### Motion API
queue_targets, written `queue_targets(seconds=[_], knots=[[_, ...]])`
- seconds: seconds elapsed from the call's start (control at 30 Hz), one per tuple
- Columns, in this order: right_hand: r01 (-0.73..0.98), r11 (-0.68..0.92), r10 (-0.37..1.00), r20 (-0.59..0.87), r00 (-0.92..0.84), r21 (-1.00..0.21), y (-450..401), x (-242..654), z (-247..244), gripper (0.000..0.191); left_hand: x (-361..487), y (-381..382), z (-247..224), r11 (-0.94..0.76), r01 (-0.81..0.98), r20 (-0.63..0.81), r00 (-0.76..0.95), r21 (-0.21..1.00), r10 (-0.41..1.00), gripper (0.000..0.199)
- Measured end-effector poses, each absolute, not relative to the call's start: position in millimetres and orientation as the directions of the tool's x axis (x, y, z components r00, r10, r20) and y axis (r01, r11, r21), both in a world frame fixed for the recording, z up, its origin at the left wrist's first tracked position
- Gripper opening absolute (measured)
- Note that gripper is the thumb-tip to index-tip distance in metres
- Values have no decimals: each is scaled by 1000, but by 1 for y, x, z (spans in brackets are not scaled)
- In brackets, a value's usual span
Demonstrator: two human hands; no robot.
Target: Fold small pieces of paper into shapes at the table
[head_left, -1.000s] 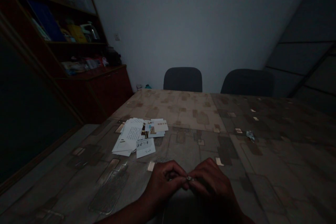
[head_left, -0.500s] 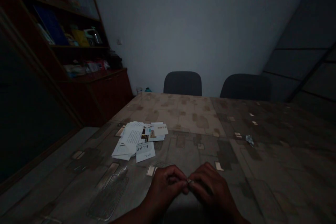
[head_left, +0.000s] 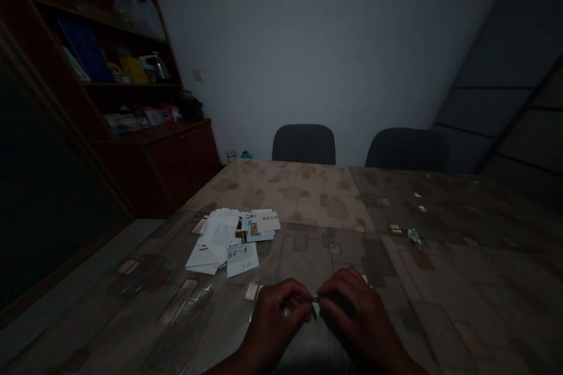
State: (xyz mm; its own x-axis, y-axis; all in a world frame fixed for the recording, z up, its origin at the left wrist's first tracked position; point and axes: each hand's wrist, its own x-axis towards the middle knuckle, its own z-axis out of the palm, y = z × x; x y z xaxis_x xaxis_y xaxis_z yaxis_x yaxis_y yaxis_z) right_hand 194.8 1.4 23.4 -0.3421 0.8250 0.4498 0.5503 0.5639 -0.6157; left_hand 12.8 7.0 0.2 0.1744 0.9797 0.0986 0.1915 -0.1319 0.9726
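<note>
My left hand (head_left: 284, 309) and my right hand (head_left: 354, 310) meet low in the middle of the view, above the near part of the table. Between their pinched fingertips is a small pale piece of paper (head_left: 315, 308), which looks folded. Most of it is covered by the fingers, and a pointed end shows below them. Off to the right on the tabletop lies a small crumpled or folded pale paper piece (head_left: 414, 238), apart from both hands. A loose pile of white printed cards (head_left: 222, 234) lies to the left, beyond my left hand.
A patterned cover lies over the table (head_left: 303, 187). Two dark chairs (head_left: 303, 143) stand at its far side, by the wall. On the left is a wooden cabinet (head_left: 176, 158) with shelves of bottles, bags and folders. The room is dim.
The paper between my fingertips shows a longer pointed end below them than before. Both hands remain close together, and the view has tilted up slightly.
</note>
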Motion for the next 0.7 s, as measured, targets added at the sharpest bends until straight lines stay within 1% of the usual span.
queue_targets(seconds=[0.13, 0.23, 0.4, 0.53, 0.7], knots=[[545, 562, 827, 435, -355, -622, 1, 195, 18, 11, 10, 5, 2, -229, 343, 174, 184, 911, 967, 11], [535, 595, 804, 457, -381, -600, 2, 196, 16, 12, 8, 5, 2, -264, 373, 202, 196, 889, 959, 12], [521, 646, 763, 484, -429, -557, 3, 196, 18, 8, 8, 6, 2, -235, 326, 180, 189, 916, 965, 12], [499, 657, 754, 487, -440, -565, 4, 196, 16, 13, 10, 5, 6, -198, 259, 149, 195, 945, 969, 15], [503, 664, 748, 474, -465, -553, 5, 197, 13, 18, 13, 4, 3, -98, 184, 66, 177, 978, 982, 14]])
